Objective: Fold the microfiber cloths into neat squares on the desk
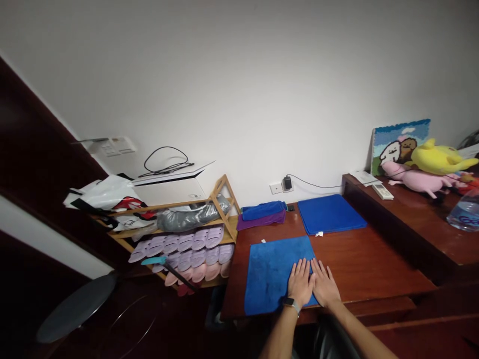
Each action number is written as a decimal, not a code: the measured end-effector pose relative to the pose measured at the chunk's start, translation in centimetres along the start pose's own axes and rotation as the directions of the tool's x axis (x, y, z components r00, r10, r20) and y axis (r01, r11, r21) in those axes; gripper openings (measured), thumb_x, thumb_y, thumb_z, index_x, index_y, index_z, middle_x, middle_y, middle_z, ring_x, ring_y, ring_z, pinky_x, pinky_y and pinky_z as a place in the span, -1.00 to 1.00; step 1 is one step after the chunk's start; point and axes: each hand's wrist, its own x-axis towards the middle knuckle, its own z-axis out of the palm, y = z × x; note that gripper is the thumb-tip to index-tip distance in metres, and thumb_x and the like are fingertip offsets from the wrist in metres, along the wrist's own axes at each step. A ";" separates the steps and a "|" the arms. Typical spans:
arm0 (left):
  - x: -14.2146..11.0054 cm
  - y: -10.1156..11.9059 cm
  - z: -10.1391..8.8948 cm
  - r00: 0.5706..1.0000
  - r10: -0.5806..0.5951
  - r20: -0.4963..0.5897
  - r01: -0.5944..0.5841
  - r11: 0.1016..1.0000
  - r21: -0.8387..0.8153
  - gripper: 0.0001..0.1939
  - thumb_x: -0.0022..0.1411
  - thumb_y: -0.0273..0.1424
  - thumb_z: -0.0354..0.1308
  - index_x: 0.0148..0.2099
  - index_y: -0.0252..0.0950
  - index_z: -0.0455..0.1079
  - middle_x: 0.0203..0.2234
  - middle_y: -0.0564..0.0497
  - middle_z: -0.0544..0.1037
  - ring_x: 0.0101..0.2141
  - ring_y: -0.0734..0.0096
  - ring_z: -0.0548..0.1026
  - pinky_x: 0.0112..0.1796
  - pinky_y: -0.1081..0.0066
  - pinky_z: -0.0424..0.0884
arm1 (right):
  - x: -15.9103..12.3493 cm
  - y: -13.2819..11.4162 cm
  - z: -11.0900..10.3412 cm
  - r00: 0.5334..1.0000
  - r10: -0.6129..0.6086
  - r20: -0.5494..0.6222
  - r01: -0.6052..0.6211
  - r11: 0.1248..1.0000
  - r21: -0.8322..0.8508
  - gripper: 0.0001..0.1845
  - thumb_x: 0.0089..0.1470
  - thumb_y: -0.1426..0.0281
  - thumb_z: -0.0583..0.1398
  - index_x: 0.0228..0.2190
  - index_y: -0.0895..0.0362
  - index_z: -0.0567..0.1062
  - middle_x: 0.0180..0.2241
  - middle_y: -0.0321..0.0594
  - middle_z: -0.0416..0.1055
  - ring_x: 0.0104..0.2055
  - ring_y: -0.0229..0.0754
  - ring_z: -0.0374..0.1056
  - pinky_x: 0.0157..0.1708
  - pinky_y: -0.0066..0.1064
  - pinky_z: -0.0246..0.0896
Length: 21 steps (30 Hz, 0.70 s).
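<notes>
A blue towel (270, 269) lies spread flat on the red-brown wooden table (359, 264). My left hand (300, 282) rests flat on the towel's near right part, fingers stretched out, with a dark watch on its wrist. My right hand (325, 284) lies flat beside it, touching it, on the towel's right edge and the table. Neither hand holds anything. A second blue towel (330, 213), folded flat, lies farther back on the table. A rolled blue cloth (262, 210) sits on a purple cloth (260, 221) at the back left.
A wooden shoe rack (187, 234) with several pale slippers stands left of the table. A raised desk (422, 219) at right carries plush toys (430, 167), a remote (382, 191) and a water bottle (466, 212). A charger (287, 183) is plugged into the wall. A round stool (77, 309) stands near left.
</notes>
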 end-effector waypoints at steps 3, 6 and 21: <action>-2.4 -3.2 -0.3 0.999 -0.033 -0.014 0.033 0.999 0.036 -0.38 0.57 -0.11 -0.28 0.55 -0.16 -0.04 0.48 0.01 0.10 0.46 0.24 0.04 0.42 0.04 0.06 | 0.0 0.0 0.2 1.000 0.019 -0.019 -0.018 1.000 0.025 -0.28 0.37 0.21 -0.22 0.46 0.17 0.01 0.50 -0.26 -0.13 0.55 -0.03 -0.25 0.50 -0.02 -0.36; -6.2 -8.4 -1.6 0.981 -0.189 -0.051 0.193 0.974 0.121 -0.38 0.56 -0.14 -0.22 0.54 -0.20 0.00 0.49 -0.03 0.07 0.46 0.18 0.06 0.41 0.02 0.09 | 0.1 0.0 0.6 0.999 0.034 -0.040 -0.033 0.999 0.028 -0.26 0.39 0.18 -0.24 0.46 0.19 -0.01 0.50 -0.25 -0.11 0.55 -0.04 -0.23 0.50 0.00 -0.36; -11.2 -14.6 -3.4 0.913 -0.379 -0.154 0.404 0.893 0.197 -0.39 0.53 -0.20 -0.21 0.52 -0.26 0.09 0.48 -0.05 0.10 0.45 0.16 0.07 0.40 0.02 0.10 | -2.2 0.0 2.2 0.995 0.077 -0.055 -0.077 0.997 0.000 -0.24 0.38 0.13 -0.25 0.46 0.19 0.02 0.50 -0.21 -0.08 0.54 -0.03 -0.18 0.48 -0.01 -0.24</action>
